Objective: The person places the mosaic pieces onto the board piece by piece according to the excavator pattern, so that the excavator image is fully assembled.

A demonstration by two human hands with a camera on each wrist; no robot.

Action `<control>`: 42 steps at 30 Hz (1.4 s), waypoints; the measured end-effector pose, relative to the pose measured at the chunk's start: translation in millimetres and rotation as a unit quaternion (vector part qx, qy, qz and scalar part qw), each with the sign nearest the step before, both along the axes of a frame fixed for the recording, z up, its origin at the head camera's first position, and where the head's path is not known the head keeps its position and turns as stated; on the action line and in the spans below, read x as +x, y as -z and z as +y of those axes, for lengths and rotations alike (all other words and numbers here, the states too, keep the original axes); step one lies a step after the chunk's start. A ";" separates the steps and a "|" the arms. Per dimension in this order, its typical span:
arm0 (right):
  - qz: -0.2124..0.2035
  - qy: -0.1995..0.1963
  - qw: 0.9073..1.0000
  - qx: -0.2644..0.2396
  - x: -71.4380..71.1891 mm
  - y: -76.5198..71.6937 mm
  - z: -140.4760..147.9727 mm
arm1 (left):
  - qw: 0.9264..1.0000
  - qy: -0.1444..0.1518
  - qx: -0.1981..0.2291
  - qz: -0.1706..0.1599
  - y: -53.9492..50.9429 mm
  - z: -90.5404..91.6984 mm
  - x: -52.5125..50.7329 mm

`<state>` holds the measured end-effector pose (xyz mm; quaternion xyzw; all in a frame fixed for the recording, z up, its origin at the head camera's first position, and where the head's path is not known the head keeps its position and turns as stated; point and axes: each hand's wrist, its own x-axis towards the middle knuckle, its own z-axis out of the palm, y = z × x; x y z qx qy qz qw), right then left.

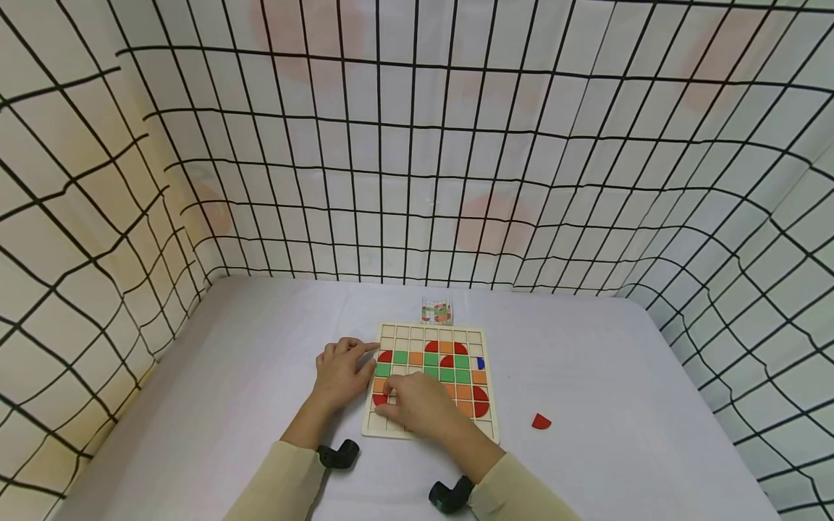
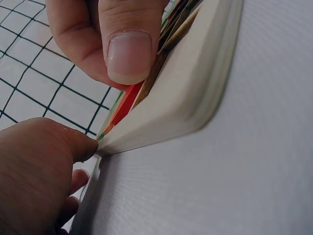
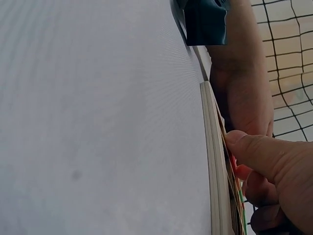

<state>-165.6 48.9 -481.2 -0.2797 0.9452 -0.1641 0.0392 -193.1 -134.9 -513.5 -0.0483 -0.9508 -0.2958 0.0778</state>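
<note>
A cream grid board [image 1: 430, 333] lies on the table, with red, green and orange pieces and one blue piece in its cells. My right hand [image 1: 423, 405] reaches across the board's lower part and hides several cells. Its thumb and index finger are bent about a red quarter-round piece [image 1: 380, 399] near the lower left corner; in the left wrist view the thumb [image 2: 129, 56] is over the red piece [image 2: 126, 103]. My left hand [image 1: 342, 373] lies beside the board's left edge, index finger extended to the edge. Its thumb [image 2: 80, 147] touches the board's side.
Another red quarter-round piece [image 1: 541, 421] lies on the white tabletop right of the board. Behind the board stands a small clear holder [image 1: 436, 311] showing a coloured pattern. Black wire mesh [image 1: 410, 174] rises around the table's back and sides. Black devices [image 1: 339, 454] are at both wrists.
</note>
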 end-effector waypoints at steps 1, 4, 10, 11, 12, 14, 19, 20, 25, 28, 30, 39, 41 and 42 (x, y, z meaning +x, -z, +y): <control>-0.002 0.001 1.000 -0.003 -0.3 0.0 0.4 | 1.000 0.000 -0.001 -0.001 -0.1 -0.1 -0.1; -0.019 0.005 1.000 -0.015 -0.9 0.1 2.4 | 1.000 0.002 -0.002 -0.003 -0.5 -0.2 -0.6; -0.068 0.043 0.995 -0.064 -0.3 -2.6 14.9 | 1.000 0.005 -0.002 -0.004 -0.9 0.0 -1.2; -0.077 0.051 0.993 -0.073 0.1 -3.6 18.2 | 1.000 0.006 -0.002 -0.003 -1.0 0.1 -1.2; -0.084 0.059 0.992 -0.077 0.4 -4.3 21.8 | 1.000 0.006 -0.001 -0.004 -1.2 0.3 -1.1; -0.099 0.072 0.988 -0.091 1.8 -6.8 29.9 | 1.000 0.005 -0.001 -0.003 -1.3 0.7 -0.7; -0.110 0.085 0.983 -0.121 4.1 -9.2 53.6 | 1.000 0.001 -0.004 -0.008 -1.2 1.5 -0.9; -0.109 0.087 0.982 -0.125 4.5 -9.2 58.8 | 1.000 0.000 -0.003 -0.010 -1.0 1.6 -1.0; -0.096 0.096 0.982 -0.134 5.5 -10.1 87.6 | 1.000 -0.003 0.001 -0.011 -1.4 1.9 -1.0; -0.088 0.106 0.982 -0.130 7.3 -11.3 105.9 | 1.000 -0.004 0.000 -0.012 -1.4 1.9 -1.1; -0.080 0.115 0.983 -0.119 9.1 -11.5 117.7 | 1.000 -0.005 -0.001 -0.011 -1.3 2.0 -1.0; -0.077 0.177 0.978 -0.083 21.4 -12.3 168.3 | 1.000 -0.007 -0.001 -0.012 -0.3 2.1 -0.9; -0.077 0.185 0.977 -0.080 23.3 -11.7 179.1 | 1.000 -0.007 -0.003 -0.010 -0.2 1.9 -1.0; -0.074 0.186 0.977 -0.079 24.2 -11.0 184.5 | 1.000 -0.008 -0.004 -0.010 -0.4 1.8 -1.0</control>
